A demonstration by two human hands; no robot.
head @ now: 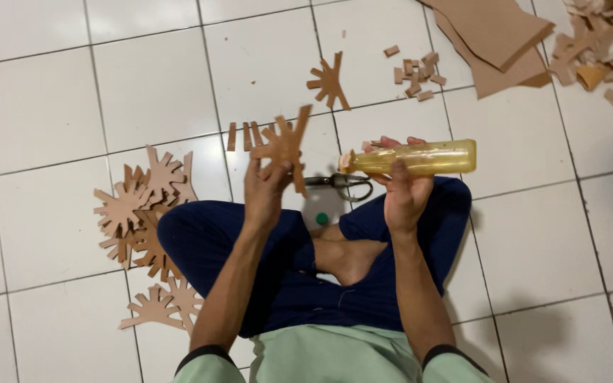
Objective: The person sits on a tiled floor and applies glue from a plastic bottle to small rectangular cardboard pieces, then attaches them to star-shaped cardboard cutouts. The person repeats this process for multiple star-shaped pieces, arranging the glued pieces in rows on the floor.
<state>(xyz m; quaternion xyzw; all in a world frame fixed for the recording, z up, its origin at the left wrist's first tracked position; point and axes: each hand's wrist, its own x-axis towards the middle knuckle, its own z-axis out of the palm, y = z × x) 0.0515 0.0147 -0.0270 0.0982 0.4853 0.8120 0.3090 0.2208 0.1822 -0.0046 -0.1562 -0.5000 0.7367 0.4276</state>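
Brightness: bright and even, white floor (51,106) well lit.
Source: seemingly overhead, slightly to the left; shadows fall right and toward the bottom.
Shadows: soft grey patch on the tiles right of the leg (434,213), another at the lower right; faint rims under the cutouts (140,213).
Glare: mild sheen on the tiles at top left; bottle (420,157) glows yellow, translucent.
Blur: left hand (264,191) and its cutout slightly smeared; right hand (404,195) sharper.
Distortion: grout lines bow near the edges.
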